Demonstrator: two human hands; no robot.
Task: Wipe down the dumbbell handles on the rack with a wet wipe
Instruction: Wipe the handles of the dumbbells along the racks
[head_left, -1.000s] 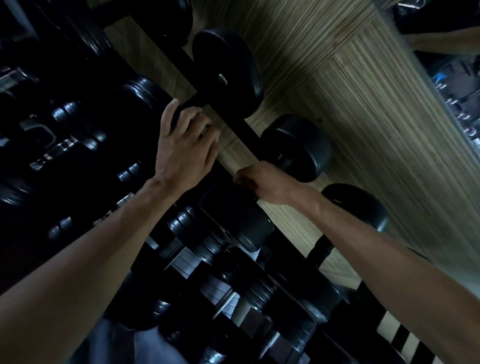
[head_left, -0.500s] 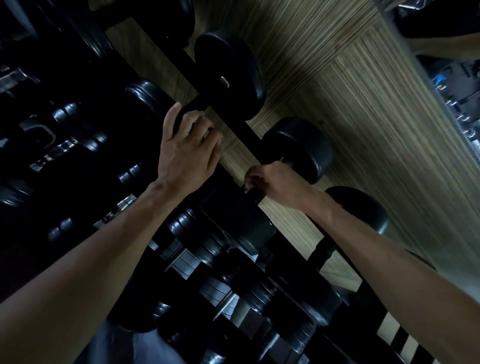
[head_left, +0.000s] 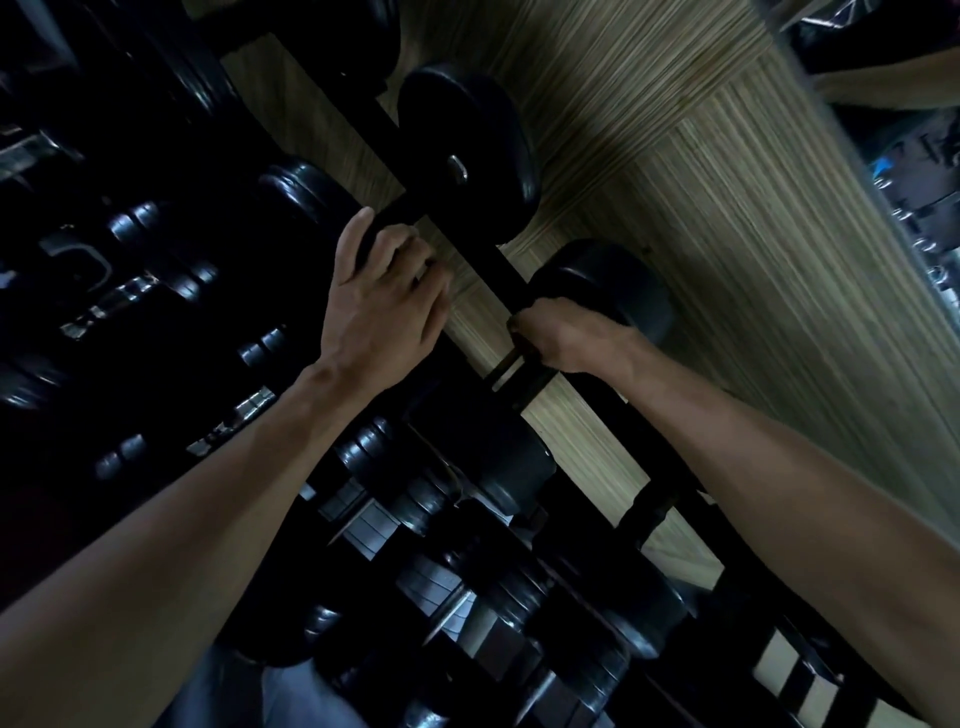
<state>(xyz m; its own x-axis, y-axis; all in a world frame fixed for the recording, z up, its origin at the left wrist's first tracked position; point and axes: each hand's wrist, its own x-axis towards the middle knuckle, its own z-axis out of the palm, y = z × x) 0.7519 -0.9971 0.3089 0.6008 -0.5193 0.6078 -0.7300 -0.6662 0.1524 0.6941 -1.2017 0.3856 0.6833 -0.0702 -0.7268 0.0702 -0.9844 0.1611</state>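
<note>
The right hand (head_left: 563, 338) wraps the dumbbell handle (head_left: 511, 371), whose long axis runs between its two heads, toward and away from the person. No wipe shows. The left hand (head_left: 382, 306) grips the neighbouring bar (head_left: 400, 215), just beside.

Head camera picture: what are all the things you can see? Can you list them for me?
Big dumbbells: three plain to see, black, along the rack's top row.
Smaller dumbbells: many, too dark to count, black and silver, lower rows.
Rack: one, black, running slantwise across the picture.
Floor: one, striped brown wood, upper right.
Wet wipe: cannot be seen.
Left hand: one, fingers curled over the upper dumbbell's handle.
Right hand: one, gripping the next dumbbell's handle.
</note>
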